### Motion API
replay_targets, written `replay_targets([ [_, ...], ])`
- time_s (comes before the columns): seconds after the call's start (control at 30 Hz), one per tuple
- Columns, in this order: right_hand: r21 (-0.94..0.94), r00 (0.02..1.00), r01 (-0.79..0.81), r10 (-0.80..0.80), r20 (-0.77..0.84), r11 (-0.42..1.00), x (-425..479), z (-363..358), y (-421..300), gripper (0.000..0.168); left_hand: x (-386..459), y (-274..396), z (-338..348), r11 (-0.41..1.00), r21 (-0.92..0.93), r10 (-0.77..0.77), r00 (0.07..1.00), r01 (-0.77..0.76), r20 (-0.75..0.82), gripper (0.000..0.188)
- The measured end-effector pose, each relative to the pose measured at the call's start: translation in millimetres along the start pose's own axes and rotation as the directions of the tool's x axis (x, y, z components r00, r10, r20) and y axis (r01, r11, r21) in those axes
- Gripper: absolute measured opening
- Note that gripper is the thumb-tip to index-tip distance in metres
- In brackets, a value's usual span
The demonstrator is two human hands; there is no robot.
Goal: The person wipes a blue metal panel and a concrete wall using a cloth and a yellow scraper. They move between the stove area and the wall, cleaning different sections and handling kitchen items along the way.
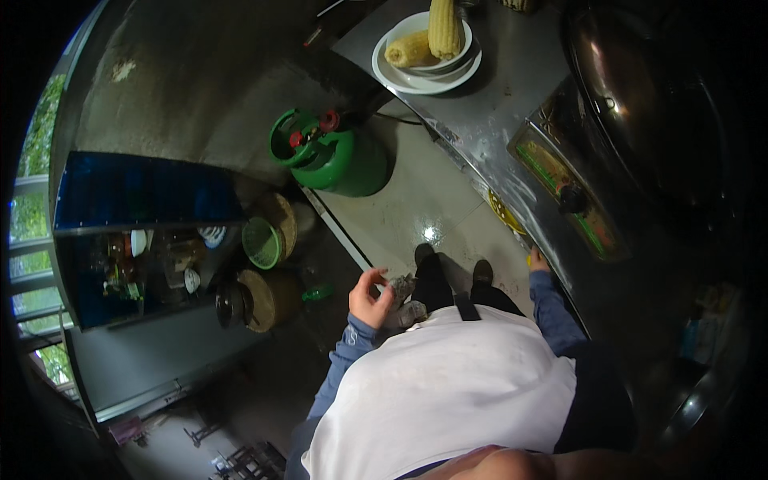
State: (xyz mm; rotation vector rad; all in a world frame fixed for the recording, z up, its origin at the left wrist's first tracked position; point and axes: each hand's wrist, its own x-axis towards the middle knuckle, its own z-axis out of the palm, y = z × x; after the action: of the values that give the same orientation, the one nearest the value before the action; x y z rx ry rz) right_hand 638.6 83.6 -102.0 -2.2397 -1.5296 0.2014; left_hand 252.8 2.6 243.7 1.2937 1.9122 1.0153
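Before my waist, my left hand (371, 300) is raised with its fingers curled and a gap between thumb and fingertips; nothing shows in it. Just past it lies a crumpled grey bag-like thing (401, 288), partly behind the fingers. My right hand (538, 261) is low at the front edge of the steel counter (474, 120), partly hidden there. A small yellow thing (529, 260) shows at its fingers; whether it is gripped is unclear. Beside that hand is a gas stove's front panel (561, 186) with a dark knob (573, 198).
Corn cobs (444, 30) lie in a white bowl (396, 33) nested in a larger white dish (390, 81). A green gas cylinder (354, 162) stands on the tiled floor (444, 198). To the left are a green basket (262, 243) and a blue cabinet (144, 189). A large dark wok (648, 108) sits right.
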Motion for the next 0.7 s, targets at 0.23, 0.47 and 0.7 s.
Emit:
replay_targets([
  [0.23,0.328,0.945,-0.079,-0.035,0.325,0.941,-68.3,-142.6,-61.6,0.026,220.8,-17.0,12.2,0.840,-0.513,-0.026,0.958,0.176,0.285,0.031],
  [0.47,0.171,0.823,-0.454,0.338,0.457,0.874,-171.9,-188.8,-71.9,0.021,384.4,28.0,54.8,0.854,-0.465,-0.074,0.939,0.233,0.335,0.047],
  [0.7,0.354,0.821,-0.571,0.505,0.267,0.741,-273.0,-145.1,-57.9,0.021,450.4,-9.2,78.8,0.944,-0.297,0.002,0.894,0.147,0.448,0.040],
])
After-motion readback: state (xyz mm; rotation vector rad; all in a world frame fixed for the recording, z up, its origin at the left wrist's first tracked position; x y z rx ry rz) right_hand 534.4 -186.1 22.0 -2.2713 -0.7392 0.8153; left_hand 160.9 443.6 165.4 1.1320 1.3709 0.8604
